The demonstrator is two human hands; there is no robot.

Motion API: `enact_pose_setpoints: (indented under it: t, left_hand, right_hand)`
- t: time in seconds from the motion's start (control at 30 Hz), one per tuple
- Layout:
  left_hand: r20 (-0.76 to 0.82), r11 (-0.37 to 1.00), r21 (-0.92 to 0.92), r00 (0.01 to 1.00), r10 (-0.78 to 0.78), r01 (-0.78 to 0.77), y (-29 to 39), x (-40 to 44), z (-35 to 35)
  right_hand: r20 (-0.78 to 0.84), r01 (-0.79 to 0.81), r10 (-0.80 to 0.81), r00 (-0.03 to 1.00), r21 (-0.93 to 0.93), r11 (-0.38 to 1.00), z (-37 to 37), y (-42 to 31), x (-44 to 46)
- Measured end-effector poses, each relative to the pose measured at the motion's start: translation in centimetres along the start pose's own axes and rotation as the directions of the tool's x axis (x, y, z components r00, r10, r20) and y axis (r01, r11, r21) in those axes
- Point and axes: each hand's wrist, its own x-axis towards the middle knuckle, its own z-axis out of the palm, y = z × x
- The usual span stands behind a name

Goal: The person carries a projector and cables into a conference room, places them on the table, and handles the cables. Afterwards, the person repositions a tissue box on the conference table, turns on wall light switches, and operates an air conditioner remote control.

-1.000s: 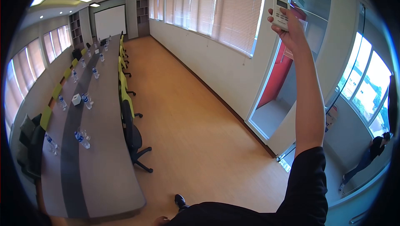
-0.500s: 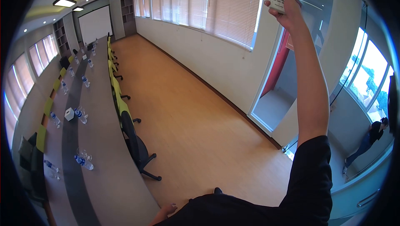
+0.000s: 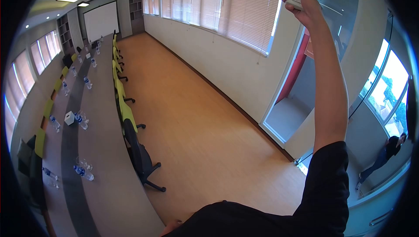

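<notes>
My right hand [image 3: 310,9] is raised at the end of an outstretched arm, high in the head view. Its fingers are wrapped round a white remote control [image 3: 294,2] with a small dark display and several buttons, the thumb lying over its face. Low in the view, my left hand [image 3: 173,225] shows only in part beside the edge of the long table [image 3: 118,193]. My black shirt hides the rest of it, and its fingers cannot be made out.
Several water bottles [image 3: 83,172] and a white tissue box [image 3: 70,118] stand on the table. Office chairs [image 3: 142,154] line its side. Ahead on the right are window blinds [image 3: 244,14] and a glazed doorway [image 3: 290,115]. Another person [image 3: 386,154] is at far right.
The view has shifted slightly, and the raised right hand with the remote control sits a little further right. Less of my left hand shows. The person at right has changed posture.
</notes>
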Motion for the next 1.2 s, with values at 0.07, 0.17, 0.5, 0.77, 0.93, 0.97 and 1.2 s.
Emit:
enact_pose_setpoints:
  t: [0.07,0.17,0.5,0.77,0.93,0.97,1.2]
  left_hand:
    - [-0.021,0.996,-0.081,0.999,-0.029,0.027,1.9,-2.5,-0.7]
    - [-0.07,0.986,-0.153,0.996,0.054,-0.064,2.9,-4.9,-1.1]
    - [-0.062,0.996,-0.09,0.998,0.008,-0.013,5.0,-0.4,0.2]
    - [-0.071,0.994,-0.11,0.997,-0.008,0.0,8.3,0.9,0.7]
    - [-0.088,0.993,-0.116,0.996,-0.013,0.003,10.0,1.4,0.7]
    - [-0.09,0.993,-0.117,0.996,-0.016,0.005,10.4,1.5,0.7]
    - [-0.107,0.992,-0.123,0.994,-0.027,0.014,13.2,2.6,0.7]
  right_hand:
    - [-0.006,0.011,-0.011,1.0,-0.014,1.0,0.1,0.1,-0.1]
    - [-0.008,0.043,-0.043,0.999,-0.025,0.999,-0.1,0.0,-0.3]
    - [0.007,0.082,-0.082,0.997,-0.013,0.997,-4.6,-1.3,3.8]
    - [-0.075,0.148,-0.155,0.985,-0.088,0.985,-7.7,-1.7,7.2]
    - [-0.108,0.223,-0.227,0.968,-0.049,0.974,-9.6,-1.0,8.6]
    - [-0.097,0.24,-0.245,0.965,-0.056,0.969,-9.7,-1.1,8.2]
    - [-0.015,0.229,-0.23,0.973,-0.049,0.972,-12.5,-0.2,8.6]
